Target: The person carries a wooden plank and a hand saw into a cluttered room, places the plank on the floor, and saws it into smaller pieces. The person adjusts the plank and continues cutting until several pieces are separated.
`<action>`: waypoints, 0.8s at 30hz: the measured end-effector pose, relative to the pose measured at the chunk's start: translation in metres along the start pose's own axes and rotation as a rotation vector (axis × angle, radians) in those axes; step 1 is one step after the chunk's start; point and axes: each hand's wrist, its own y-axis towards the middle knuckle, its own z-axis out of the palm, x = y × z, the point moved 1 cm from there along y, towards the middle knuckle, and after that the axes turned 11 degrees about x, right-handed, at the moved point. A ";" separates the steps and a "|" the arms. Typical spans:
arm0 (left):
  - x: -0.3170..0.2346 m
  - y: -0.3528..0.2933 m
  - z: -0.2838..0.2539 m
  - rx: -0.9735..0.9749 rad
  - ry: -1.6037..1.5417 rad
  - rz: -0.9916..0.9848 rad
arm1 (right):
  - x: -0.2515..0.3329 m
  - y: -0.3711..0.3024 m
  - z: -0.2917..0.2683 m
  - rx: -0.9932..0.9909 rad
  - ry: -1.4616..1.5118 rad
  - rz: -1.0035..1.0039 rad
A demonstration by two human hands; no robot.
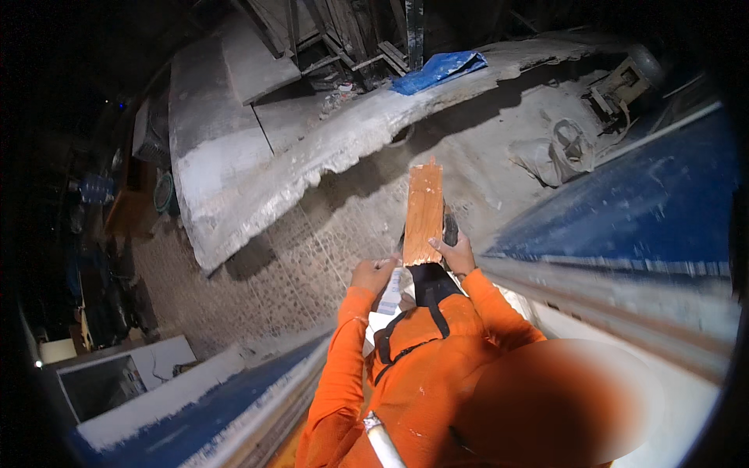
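Observation:
A short orange-brown wooden board (424, 210), its ends rough and splintered, points away from my body. My right hand (457, 253) grips it at the near right corner, thumb on top of the face. My left hand (374, 275) is closed in a pinch just off the near left corner. Whatever lies between its fingertips is too small to make out. Under the left hand a white sheet or strip with grey bands (390, 292) shows in part. Orange sleeves cover both my forearms.
A large grey slab-like surface (312, 156) with a ragged edge stretches across beyond the board; a blue sheet (441, 72) lies on it. To the right are a white sack (546, 160) and a blue-and-white wall (624, 210). An open white cabinet (101, 390) stands lower left.

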 end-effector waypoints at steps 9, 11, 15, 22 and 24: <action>-0.027 0.223 -0.108 0.393 -0.620 -0.007 | -0.001 0.167 0.049 -0.181 0.023 0.088; -0.029 0.240 -0.142 0.309 -0.564 0.011 | 0.007 0.192 0.057 -0.200 0.034 0.125; -0.062 0.286 -0.197 0.281 -0.584 -0.041 | -0.041 0.232 0.056 -0.365 0.054 0.171; 0.014 0.483 -0.284 0.433 -0.235 0.002 | -0.056 0.228 0.075 -0.670 0.109 0.251; 0.066 0.559 -0.322 0.464 -0.268 0.221 | -0.093 0.231 0.097 -0.718 0.248 0.125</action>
